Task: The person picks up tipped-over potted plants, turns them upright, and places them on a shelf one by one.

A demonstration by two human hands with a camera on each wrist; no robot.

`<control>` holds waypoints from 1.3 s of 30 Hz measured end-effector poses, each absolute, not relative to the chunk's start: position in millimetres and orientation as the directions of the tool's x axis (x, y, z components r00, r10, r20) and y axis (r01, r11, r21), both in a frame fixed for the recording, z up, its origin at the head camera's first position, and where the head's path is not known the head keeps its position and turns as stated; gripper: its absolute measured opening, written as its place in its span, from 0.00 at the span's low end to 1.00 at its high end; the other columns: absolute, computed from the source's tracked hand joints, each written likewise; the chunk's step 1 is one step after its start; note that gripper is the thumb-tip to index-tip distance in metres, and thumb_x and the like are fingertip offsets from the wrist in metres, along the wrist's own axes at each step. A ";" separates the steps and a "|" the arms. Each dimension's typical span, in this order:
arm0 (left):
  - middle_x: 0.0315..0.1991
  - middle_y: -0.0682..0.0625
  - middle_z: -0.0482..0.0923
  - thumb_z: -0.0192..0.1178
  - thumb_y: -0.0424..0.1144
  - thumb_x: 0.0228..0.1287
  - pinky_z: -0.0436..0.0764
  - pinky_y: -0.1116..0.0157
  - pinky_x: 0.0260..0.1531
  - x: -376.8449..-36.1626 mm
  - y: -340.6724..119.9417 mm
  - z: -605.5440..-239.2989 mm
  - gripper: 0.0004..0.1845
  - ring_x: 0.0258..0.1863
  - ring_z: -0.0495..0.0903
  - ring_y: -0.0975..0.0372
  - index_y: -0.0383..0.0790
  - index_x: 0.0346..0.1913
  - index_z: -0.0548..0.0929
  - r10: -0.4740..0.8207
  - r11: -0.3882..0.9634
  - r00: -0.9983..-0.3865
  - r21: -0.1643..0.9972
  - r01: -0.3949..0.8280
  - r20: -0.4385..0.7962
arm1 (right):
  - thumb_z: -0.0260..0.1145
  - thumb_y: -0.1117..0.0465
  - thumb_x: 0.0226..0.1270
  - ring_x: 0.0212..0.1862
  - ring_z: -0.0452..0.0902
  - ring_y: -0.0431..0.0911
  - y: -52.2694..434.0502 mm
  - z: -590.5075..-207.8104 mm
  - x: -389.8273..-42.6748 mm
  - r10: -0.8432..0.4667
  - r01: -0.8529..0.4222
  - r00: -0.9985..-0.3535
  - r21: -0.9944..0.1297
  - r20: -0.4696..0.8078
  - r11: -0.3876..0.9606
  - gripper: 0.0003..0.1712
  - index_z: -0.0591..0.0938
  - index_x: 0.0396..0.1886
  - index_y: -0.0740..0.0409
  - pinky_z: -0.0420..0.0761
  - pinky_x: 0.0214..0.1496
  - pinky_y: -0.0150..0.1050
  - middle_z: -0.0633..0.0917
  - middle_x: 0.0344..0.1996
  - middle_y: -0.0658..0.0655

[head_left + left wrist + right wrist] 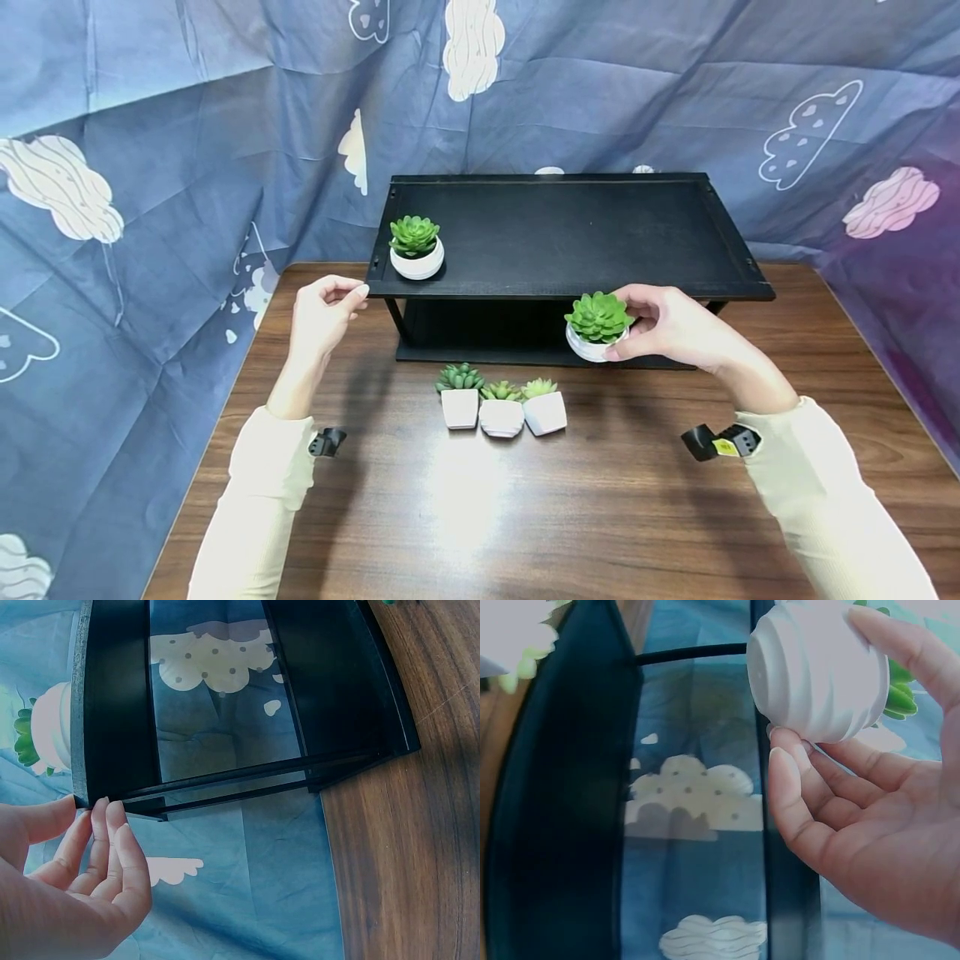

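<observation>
My right hand (675, 327) grips a succulent in a ribbed white pot (597, 327), thumb and fingers around the pot, in front of the black shelf's front edge. In the right wrist view the white pot (817, 671) is tilted on its side by the camera angle. My left hand (324, 318) pinches the front left corner of the two-tier black shelf (570, 237); the left wrist view shows thumb and fingertips on either side of the top board (116, 697). Close to that corner, another succulent in a round white pot (417, 260) stands on the top board.
Three small succulents sit in a row on the wooden table (375, 517) before the shelf: a dark green one (460, 398), a middle one (502, 410) and a pale green one (543, 408). A blue cloud-patterned cloth (600, 108) hangs behind the shelf.
</observation>
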State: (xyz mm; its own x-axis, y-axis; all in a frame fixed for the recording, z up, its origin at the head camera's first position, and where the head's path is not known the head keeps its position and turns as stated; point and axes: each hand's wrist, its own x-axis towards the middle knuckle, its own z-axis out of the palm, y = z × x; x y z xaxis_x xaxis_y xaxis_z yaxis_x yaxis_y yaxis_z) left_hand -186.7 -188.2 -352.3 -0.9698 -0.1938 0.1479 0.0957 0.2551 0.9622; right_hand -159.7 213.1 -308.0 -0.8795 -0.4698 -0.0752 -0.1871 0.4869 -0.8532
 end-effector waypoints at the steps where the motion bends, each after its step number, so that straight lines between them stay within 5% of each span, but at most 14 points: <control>1: 0.20 0.64 0.76 0.59 0.28 0.58 0.76 0.75 0.24 -186.5 -187.9 -352.1 0.11 0.20 0.77 0.73 0.20 0.39 0.78 -0.193 0.253 -0.970 0.963 0.097 0.148 | 0.74 0.68 0.43 0.32 0.78 0.43 211.1 -305.4 -160.6 -0.474 -0.195 -0.878 -0.853 -0.069 0.485 0.30 0.74 0.49 0.67 0.78 0.35 0.32 0.81 0.37 0.59; 39: 0.19 0.65 0.75 0.60 0.29 0.58 0.75 0.75 0.24 -185.4 -187.5 -350.9 0.10 0.21 0.78 0.71 0.21 0.39 0.79 -0.189 0.261 -0.971 0.961 0.091 0.144 | 0.75 0.64 0.42 0.34 0.72 0.46 149.5 -275.7 -211.7 -0.360 -0.189 -0.933 -0.813 -0.027 0.551 0.28 0.77 0.47 0.62 0.73 0.33 0.34 0.79 0.33 0.56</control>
